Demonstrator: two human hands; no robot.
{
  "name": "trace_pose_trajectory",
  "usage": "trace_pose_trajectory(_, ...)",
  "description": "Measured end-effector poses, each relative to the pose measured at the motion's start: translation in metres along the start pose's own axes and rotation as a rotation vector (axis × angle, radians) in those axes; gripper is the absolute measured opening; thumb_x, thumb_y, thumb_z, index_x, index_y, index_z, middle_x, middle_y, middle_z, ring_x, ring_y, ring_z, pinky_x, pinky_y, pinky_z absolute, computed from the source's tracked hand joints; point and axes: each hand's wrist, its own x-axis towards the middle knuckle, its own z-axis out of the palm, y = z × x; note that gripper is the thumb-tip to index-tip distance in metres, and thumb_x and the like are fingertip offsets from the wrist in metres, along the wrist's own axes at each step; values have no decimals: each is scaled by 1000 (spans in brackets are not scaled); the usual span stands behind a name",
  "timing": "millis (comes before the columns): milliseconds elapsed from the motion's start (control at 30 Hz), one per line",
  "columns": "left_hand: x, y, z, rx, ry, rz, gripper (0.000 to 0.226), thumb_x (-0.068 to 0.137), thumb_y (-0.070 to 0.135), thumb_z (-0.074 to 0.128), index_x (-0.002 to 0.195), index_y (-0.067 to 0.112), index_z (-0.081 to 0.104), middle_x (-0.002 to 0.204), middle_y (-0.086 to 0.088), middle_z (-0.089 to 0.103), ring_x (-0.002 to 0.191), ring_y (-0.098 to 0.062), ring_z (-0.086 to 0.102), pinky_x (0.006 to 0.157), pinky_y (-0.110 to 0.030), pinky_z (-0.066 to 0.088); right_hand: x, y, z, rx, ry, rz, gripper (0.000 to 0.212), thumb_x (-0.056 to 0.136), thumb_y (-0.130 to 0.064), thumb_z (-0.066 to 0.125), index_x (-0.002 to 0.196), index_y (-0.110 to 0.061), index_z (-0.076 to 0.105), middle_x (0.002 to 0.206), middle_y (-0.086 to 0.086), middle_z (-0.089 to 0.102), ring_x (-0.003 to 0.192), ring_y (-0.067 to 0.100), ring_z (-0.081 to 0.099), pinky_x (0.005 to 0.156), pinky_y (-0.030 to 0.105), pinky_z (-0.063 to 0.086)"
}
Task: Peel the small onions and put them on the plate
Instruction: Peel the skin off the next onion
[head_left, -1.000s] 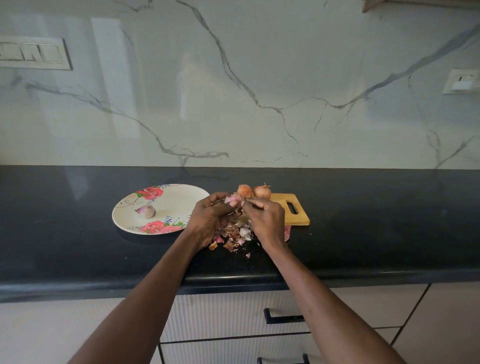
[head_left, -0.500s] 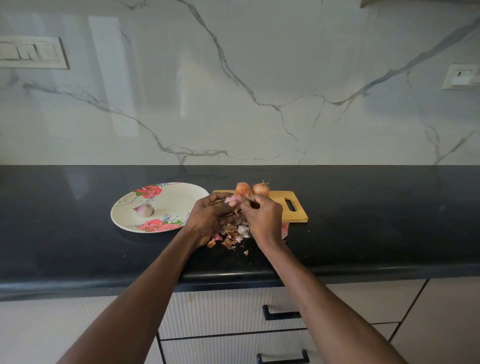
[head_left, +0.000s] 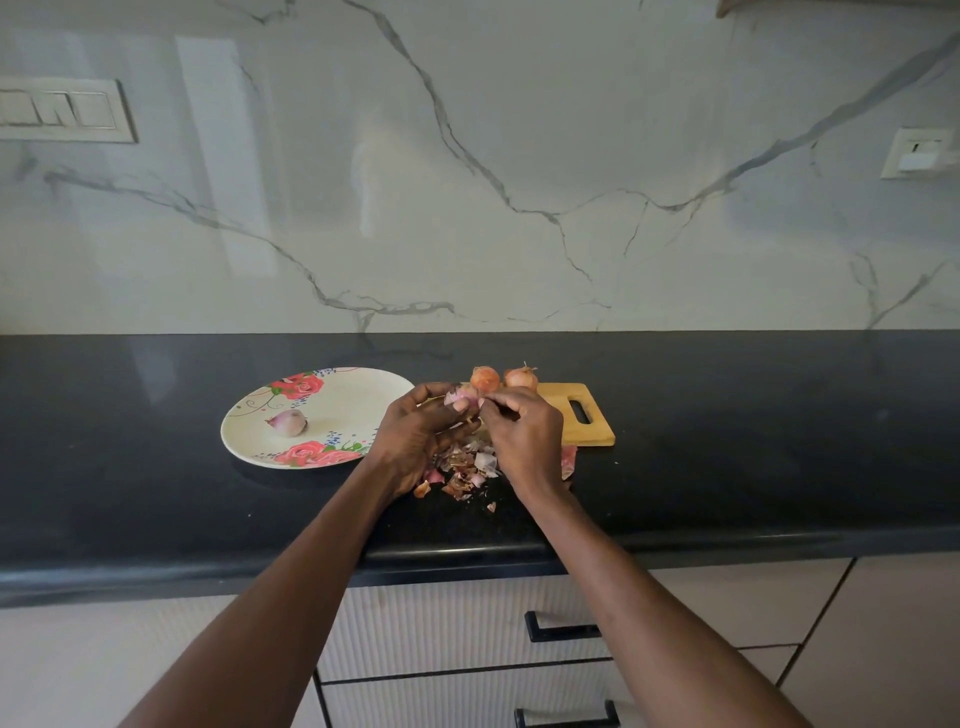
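Head view of a black counter (head_left: 727, 467) before a marble wall. Centre: the left hand (head_left: 415, 436) curls its fingers around a small, partly peeled onion (head_left: 461, 397), gripping it; the right hand (head_left: 524, 431), touching the onion from 3 o'clock, pinches at its skin with thumb and forefinger (the rest of its fingers are curled in). Both hands are raised over a heap of peels (head_left: 467, 473) lying on the counter at 6 o'clock of the onion. At 9 o'clock of the hands: a flowered plate (head_left: 358, 395) bearing one peeled onion (head_left: 287, 422) left of its middle. At 12 to 1 o'clock of the hands: two unpeeled onions (head_left: 485, 378), side by side, at the far edge of a wooden board (head_left: 597, 431) whose handle slot points to 3 o'clock. Below the counter edge: drawers with dark handles.
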Motion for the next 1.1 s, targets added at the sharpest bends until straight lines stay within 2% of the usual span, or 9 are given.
trace_pose_trajectory(100,-2,0,1,54,-14,11,35,75,7,75,106,-2,64,102,-19,75,97,-30,73,85,-42,61,-1,4,3,-30,0,-30,9,83,-1,77,92,0,78,85,9,74,75,11,65,67,18,54)
trace_pose_trajectory(167,-4,0,2,87,-22,24,36,75,8,75,108,-3,64,101,-19,75,94,-29,74,79,-39,62,-2,6,5,-82,-26,-57,3,83,-2,76,86,0,76,81,9,70,70,14,61,61,27,51)
trace_pose_trajectory(300,-5,1,0,127,-34,38,33,77,8,75,106,-3,66,101,-19,74,89,-28,73,76,-36,61,-5,3,7,-227,-60,-120,9,84,-1,72,78,1,66,77,11,63,70,13,48,59,25,37)
trace_pose_trajectory(500,-4,-1,-1,122,-23,-1,31,83,8,72,111,-3,65,100,-18,74,91,-29,72,76,-36,61,-5,-1,7,-261,-68,-107,13,84,-2,71,78,1,59,77,10,57,73,15,44,62,26,34)
trace_pose_trajectory(633,-2,0,-2,74,-23,-35,29,92,2,65,119,-8,60,106,-21,72,94,-28,73,77,-34,62,-5,0,7,-248,-60,-68,15,83,-2,73,77,-1,59,74,8,57,67,17,47,56,28,38)
trace_pose_trajectory(733,-2,0,-2,43,-36,-45,20,95,-1,60,114,-6,61,100,-18,73,89,-25,74,74,-33,62,-4,4,8,-226,-55,19,20,85,-9,76,76,-5,58,74,7,58,65,20,52,55,33,44)
trace_pose_trajectory(933,2,0,-5,1,-42,-45,20,98,0,56,116,-6,61,98,-15,74,92,-26,74,84,-38,62,1,5,3,-156,-26,112,18,83,-10,78,78,-5,62,75,4,61,65,15,53,56,17,36)
trace_pose_trajectory(1033,2,0,-6,-26,-11,-31,21,95,0,59,115,-5,62,102,-18,73,93,-28,73,89,-41,61,2,5,1,-70,-15,95,13,82,-2,76,91,-6,67,87,3,65,73,8,56,65,7,40)
trace_pose_trajectory(1100,1,0,-5,-34,-4,-8,28,88,2,65,115,-4,62,103,-17,73,92,-26,73,92,-42,59,2,6,1,-38,-23,59,17,83,-7,77,99,-5,72,94,3,68,80,8,60,71,6,42)
